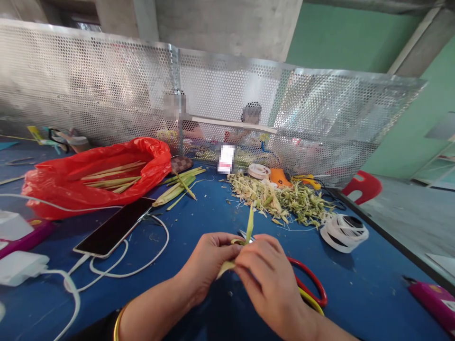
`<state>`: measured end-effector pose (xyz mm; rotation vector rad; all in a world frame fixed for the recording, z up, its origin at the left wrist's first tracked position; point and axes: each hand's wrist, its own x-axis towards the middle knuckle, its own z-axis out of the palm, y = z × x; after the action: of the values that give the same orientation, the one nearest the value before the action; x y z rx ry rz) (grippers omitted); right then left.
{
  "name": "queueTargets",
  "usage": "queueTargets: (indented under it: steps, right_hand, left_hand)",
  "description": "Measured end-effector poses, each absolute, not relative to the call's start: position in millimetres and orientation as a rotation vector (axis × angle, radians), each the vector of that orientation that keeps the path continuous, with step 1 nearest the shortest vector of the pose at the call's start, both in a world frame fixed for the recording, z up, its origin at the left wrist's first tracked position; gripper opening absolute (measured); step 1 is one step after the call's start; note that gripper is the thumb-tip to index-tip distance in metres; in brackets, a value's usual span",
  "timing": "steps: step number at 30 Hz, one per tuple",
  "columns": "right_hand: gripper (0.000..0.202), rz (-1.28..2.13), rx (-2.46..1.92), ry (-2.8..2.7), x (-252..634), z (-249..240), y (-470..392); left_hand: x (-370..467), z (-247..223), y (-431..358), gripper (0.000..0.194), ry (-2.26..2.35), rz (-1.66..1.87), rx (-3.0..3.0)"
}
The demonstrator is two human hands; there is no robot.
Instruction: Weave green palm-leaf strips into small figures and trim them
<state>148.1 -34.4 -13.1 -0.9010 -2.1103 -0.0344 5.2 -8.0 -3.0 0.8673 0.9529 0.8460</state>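
Both my hands meet over the front middle of the blue table. My left hand (208, 260) is closed, thumb and fingers pinching a pale green leaf strip (250, 225) that looks like dried husk or palm leaf. My right hand (265, 274) is closed on the same strip from the right, its fingertips touching the left ones. One end of the strip stands upright between the hands; a paler piece hangs below. The exact folds are hidden by my fingers. Scissors (316, 286) with red and yellow handles lie partly under my right hand.
A red plastic bag (53, 189) holds long leaf strips; more leaves (177, 189) lie beside it. A phone (113, 227) with white cables is at left. Trimmings (270, 199), a white ribbon roll (344, 233) and a magenta tool (432, 303) are at right. A perforated metal screen (227, 90) stands behind.
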Motion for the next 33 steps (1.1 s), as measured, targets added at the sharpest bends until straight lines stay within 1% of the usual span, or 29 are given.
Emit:
queueTargets:
  steps: [2,4,7,9,12,15,19,23,27,29,30,33]
  right_hand:
    - [0.010,0.236,-1.065,-1.875,151,-10,-32]
    - [0.013,0.512,-1.202,-1.665,154,-9,-28]
    - [0.019,0.861,-1.297,-1.441,155,-12,-22]
    - [0.020,1.005,-1.296,-1.326,154,-15,-19]
    - [0.019,1.111,-1.267,-1.231,151,-17,-19]
    - [0.020,1.087,-1.259,-1.240,150,-16,-21]
    - [0.020,1.025,-1.251,-1.286,149,-13,-22]
    - [0.017,1.106,-1.239,-1.261,146,-11,-22]
    - [0.020,1.168,-1.291,-1.245,146,-11,-21]
    - [0.019,1.055,-1.354,-1.388,148,-12,-22]
    - [0.017,0.941,-1.382,-1.491,150,-13,-23]
    - [0.003,0.440,-1.294,-1.837,155,-17,-24]
  left_hand:
    - [5,0,-7,0.027,1.011,0.872,0.922]
    - [3,4,-6,0.027,1.034,0.880,0.958]
    - [2,6,-5,0.029,1.038,0.893,0.981]
    - [1,6,-6,0.029,1.020,0.898,0.988]
    - [1,5,-6,0.031,0.997,0.895,1.003]
    - [2,3,-6,0.032,1.012,0.890,1.000]
    - [4,-1,-5,0.028,1.040,0.911,0.981]
    - [4,-3,-3,0.026,1.027,0.943,0.957]
    - [1,-3,-1,0.021,1.059,1.011,0.873]
    - [-1,-1,1,0.020,1.063,1.041,0.828]
    - [-3,-1,1,0.020,1.066,1.055,0.810]
    - [-5,0,2,0.020,1.066,1.082,0.765]
